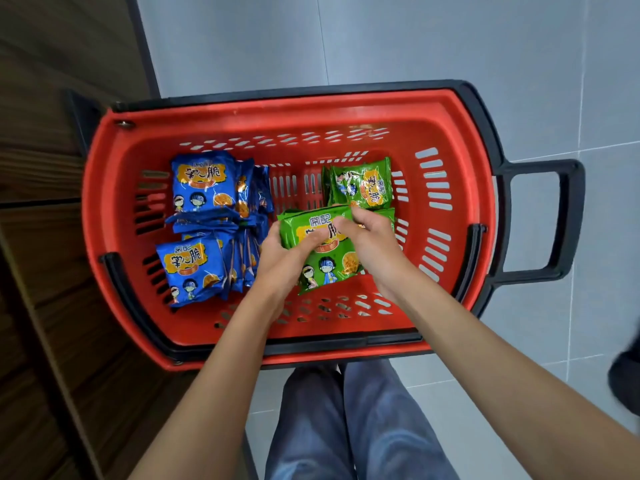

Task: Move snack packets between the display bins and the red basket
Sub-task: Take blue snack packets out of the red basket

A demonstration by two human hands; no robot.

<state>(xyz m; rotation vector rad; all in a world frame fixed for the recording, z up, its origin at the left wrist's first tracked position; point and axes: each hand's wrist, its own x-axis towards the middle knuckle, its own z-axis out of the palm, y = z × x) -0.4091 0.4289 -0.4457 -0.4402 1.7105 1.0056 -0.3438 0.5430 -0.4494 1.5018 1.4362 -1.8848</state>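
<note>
where the left hand [282, 261] holds green packets [323, 268], blue packets [202, 188] crowd beside.

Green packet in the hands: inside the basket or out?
Inside: green packet is in the red basket, below its rim, left hand and right hand gripping it.

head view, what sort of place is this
Likely a shop: a red shopping basket with a black handle holds many identical blue snack packets and green snack packets, over a grey tiled floor.

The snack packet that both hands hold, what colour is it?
The glossy snack packet is green, seen in the head view.
</note>
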